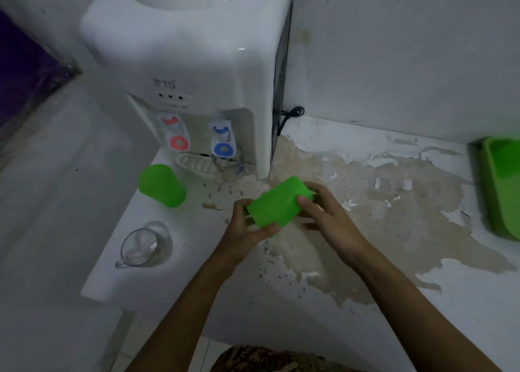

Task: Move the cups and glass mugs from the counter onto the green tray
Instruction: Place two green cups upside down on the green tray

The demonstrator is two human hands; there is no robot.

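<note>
A green plastic cup (277, 201) lies tilted on its side above the counter, held between both hands. My left hand (247, 228) grips its near end and my right hand (323, 217) grips its far side. A second green cup (161, 185) stands upside down on the counter's left part, in front of the dispenser. A clear glass mug (146, 245) stands near the counter's left edge, its handle toward me. The green tray (502, 186) sits at the far right, partly cut off by the frame.
A white water dispenser (191, 76) with red and blue taps stands at the back left, its black cord by the wall. The white counter (365, 203) has peeling, stained paint. The counter's left edge drops off beside the mug.
</note>
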